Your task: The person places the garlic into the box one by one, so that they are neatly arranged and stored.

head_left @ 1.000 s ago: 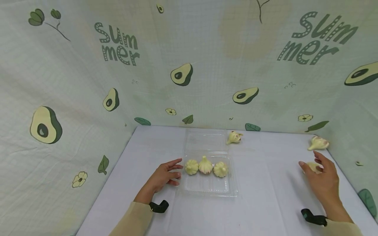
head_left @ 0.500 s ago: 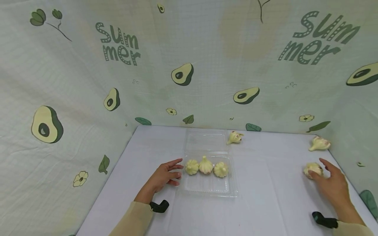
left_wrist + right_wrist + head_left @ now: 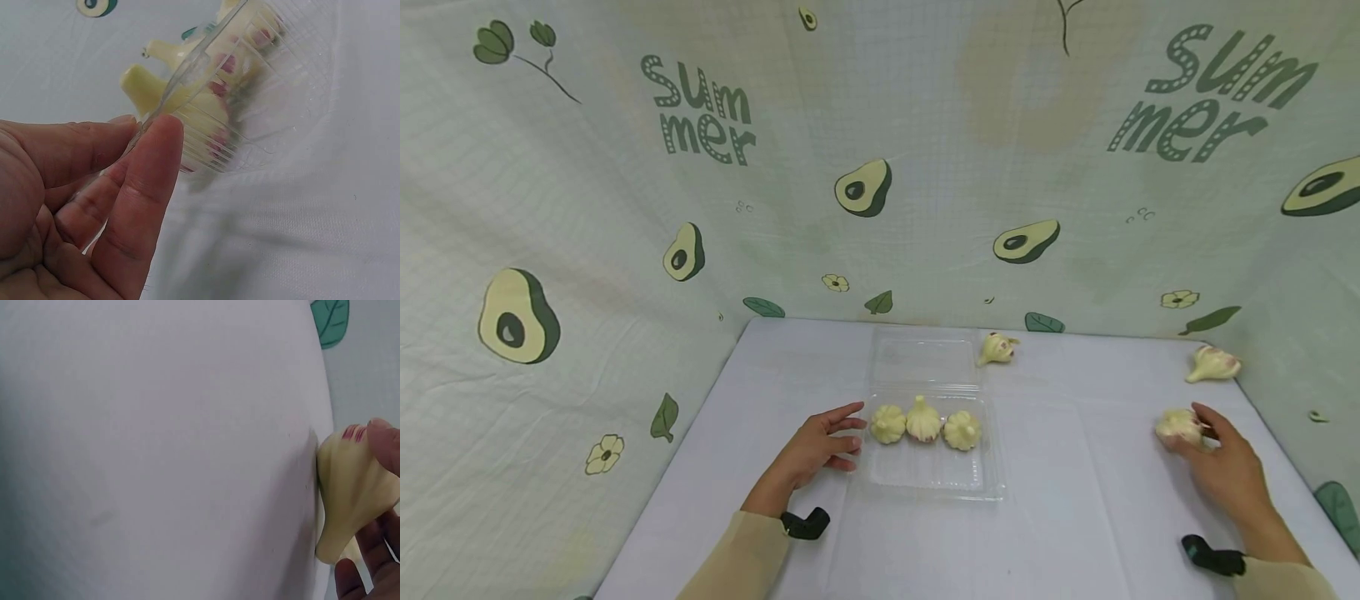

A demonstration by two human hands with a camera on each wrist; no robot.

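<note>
My left hand (image 3: 822, 448) pinches the left rim of a clear plastic clamshell box (image 3: 925, 475) between thumb and finger, as the left wrist view shows up close. Three garlic bulbs (image 3: 922, 421) sit in a row inside the box, and its lid (image 3: 923, 358) lies folded back behind them. Over on the right side of the table, my right hand (image 3: 1228, 467) grips another garlic bulb (image 3: 1178, 427) between thumb and fingers. In the right wrist view this garlic bulb (image 3: 350, 481) has its stem toward the bottom, close to the white cloth.
One loose garlic bulb (image 3: 997, 348) lies beside the lid's right edge. Another garlic bulb (image 3: 1213, 363) rests at the table's far right corner. A printed cloth (image 3: 940, 167) hangs behind and along both sides of the white-covered table (image 3: 1060, 517).
My right hand shifted right and nearer, then back left, and the garlic bulb at its fingers has turned and moved slightly left. My left hand and the box stay in place.
</note>
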